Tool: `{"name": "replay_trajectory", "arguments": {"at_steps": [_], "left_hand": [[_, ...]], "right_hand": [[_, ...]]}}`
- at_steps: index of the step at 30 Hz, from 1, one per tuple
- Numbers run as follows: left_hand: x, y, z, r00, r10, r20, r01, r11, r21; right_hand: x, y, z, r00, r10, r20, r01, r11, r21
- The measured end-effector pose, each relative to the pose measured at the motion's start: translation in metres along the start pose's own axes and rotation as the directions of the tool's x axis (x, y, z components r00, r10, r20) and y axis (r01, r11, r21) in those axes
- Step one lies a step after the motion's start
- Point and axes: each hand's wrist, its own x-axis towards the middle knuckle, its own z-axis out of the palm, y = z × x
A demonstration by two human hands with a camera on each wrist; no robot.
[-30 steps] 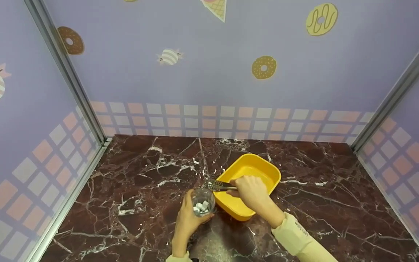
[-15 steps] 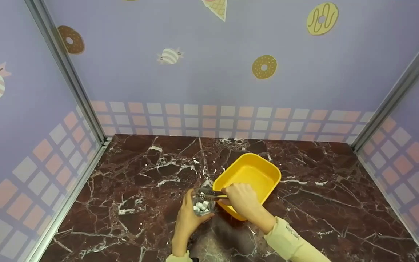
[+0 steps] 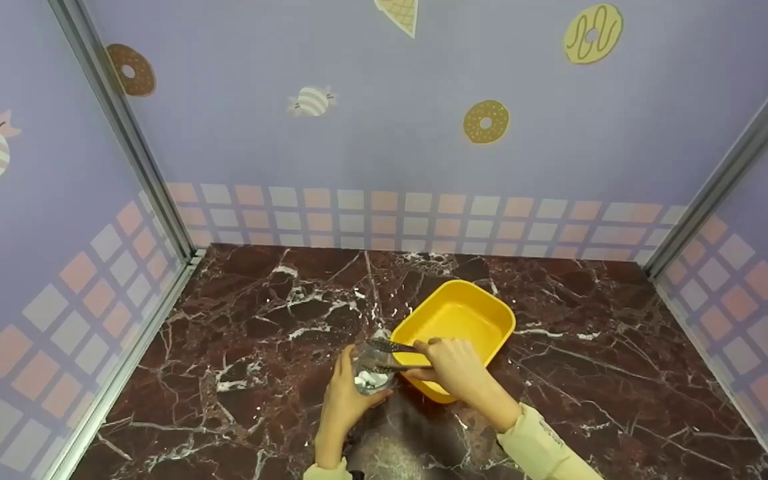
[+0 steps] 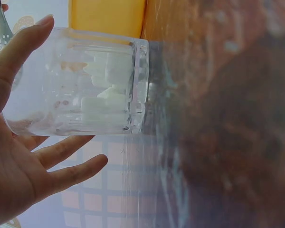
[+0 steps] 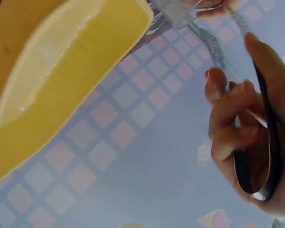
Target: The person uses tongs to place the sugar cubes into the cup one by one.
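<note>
A clear drinking glass (image 4: 61, 90) stands upright on the marbled tabletop, gripped near its upper part by my left hand (image 3: 344, 397). Several whitish cubes (image 4: 115, 69) lie at the bottom of the glass. My right hand (image 3: 459, 367) holds metal tongs (image 5: 271, 123), fingers and thumb wrapped about the two arms. In the head view the perforated tips of the tongs are over the mouth of the glass, spread apart, and I see no cube between them. Right beside the glass is a yellow rectangular tub (image 3: 505, 319), its inside partly covered by my right hand.
Reddish-brown marbled tabletop (image 3: 277, 373) with white veins lies around the glass and tub. A purple back wall (image 3: 384, 147) with sweet and doughnut pictures closes off the far side. Side walls with metal corner posts (image 3: 151, 167) stand left and right.
The tongs have moved left from beside the glass rim to over its mouth, and their arms have spread apart. The left hand and glass have stayed in place.
</note>
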Motion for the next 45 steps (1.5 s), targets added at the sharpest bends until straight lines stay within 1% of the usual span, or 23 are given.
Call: {"name": "replay_trajectory", "arguments": {"at_steps": [5, 11, 14, 19, 23, 28, 32, 36, 39, 42, 45], "left_hand": [[0.0, 0.0, 0.001, 1.0, 0.012, -0.018, -0.012, 1.0, -0.002], [-0.001, 0.001, 0.0, 0.999, 0.036, -0.02, -0.036, 0.999, -0.012], [0.0, 0.001, -0.001, 0.999, 0.029, -0.016, -0.03, 0.999, -0.016], [0.001, 0.002, -0.001, 1.0, 0.005, -0.013, -0.005, 1.0, -0.001], [0.001, 0.002, 0.0, 1.0, -0.008, -0.014, 0.008, 1.0, 0.002], [0.002, 0.002, -0.001, 1.0, -0.006, -0.022, 0.006, 1.0, 0.002], [0.002, 0.002, -0.001, 1.0, -0.002, -0.019, 0.002, 1.0, 0.006], [0.002, 0.002, 0.0, 1.0, -0.004, -0.011, 0.004, 1.0, 0.005], [0.002, 0.002, 0.0, 1.0, -0.011, -0.005, 0.011, 1.0, 0.005], [0.002, 0.001, 0.0, 1.0, -0.019, 0.001, 0.019, 1.0, 0.005], [0.001, 0.001, 0.001, 1.0, -0.026, 0.001, 0.026, 1.0, 0.003]], "right_hand": [[-0.009, 0.009, 0.001, 1.0, -0.017, -0.02, 0.019, 0.995, 0.101], [-0.021, 0.019, 0.002, 0.999, -0.021, -0.03, 0.025, 0.985, 0.171], [-0.027, 0.023, 0.001, 0.999, -0.007, -0.032, 0.013, 0.979, 0.201], [-0.037, 0.03, 0.002, 0.999, 0.017, -0.041, -0.007, 0.972, 0.235], [-0.046, 0.034, 0.002, 0.998, 0.021, -0.057, -0.006, 0.969, 0.247], [-0.057, 0.034, 0.004, 0.996, 0.021, -0.084, 0.002, 0.965, 0.261], [-0.067, 0.033, 0.007, 0.995, 0.002, -0.096, 0.026, 0.958, 0.285], [-0.078, 0.03, 0.012, 0.997, -0.026, -0.079, 0.047, 0.957, 0.285], [-0.086, 0.028, 0.016, 0.998, -0.045, -0.051, 0.059, 0.953, 0.297], [-0.093, 0.026, 0.022, 0.998, -0.061, -0.003, 0.059, 0.946, 0.318], [-0.1, 0.025, 0.028, 0.995, -0.071, 0.066, 0.044, 0.937, 0.347]]}}
